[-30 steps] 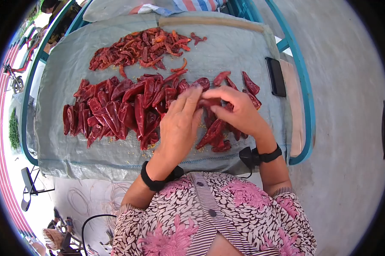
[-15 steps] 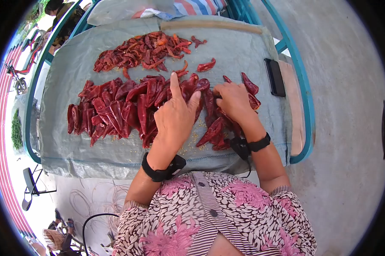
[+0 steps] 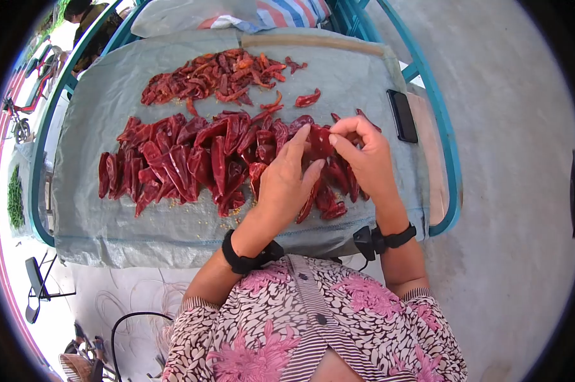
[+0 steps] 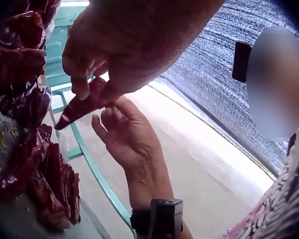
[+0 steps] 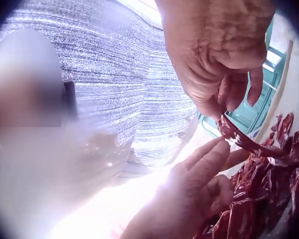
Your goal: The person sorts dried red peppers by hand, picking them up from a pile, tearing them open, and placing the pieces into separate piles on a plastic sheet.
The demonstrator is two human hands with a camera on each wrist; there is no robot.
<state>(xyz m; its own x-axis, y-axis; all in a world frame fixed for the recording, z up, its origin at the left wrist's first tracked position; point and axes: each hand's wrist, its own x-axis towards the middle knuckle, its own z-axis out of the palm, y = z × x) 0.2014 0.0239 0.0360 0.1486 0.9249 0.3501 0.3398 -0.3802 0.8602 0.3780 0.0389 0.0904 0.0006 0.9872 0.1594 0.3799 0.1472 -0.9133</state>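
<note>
**Two hands grip one pepper**

Beside the long heap of glossy dark-red peppers (image 3: 172, 167), toward its right end, the left hand (image 3: 285, 183) pinches one tapered dark-red pepper (image 3: 320, 141); the right hand (image 3: 371, 165) pinches its end.

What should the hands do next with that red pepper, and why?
Maybe set the red pepper down on the big pile: the right hand pinches it above the cloth, and that pile lies just beside the left hand.

Black phone (image 3: 402, 116) near teal rail (image 3: 418, 65); striped sheeting (image 3: 292, 13) at far end
</note>
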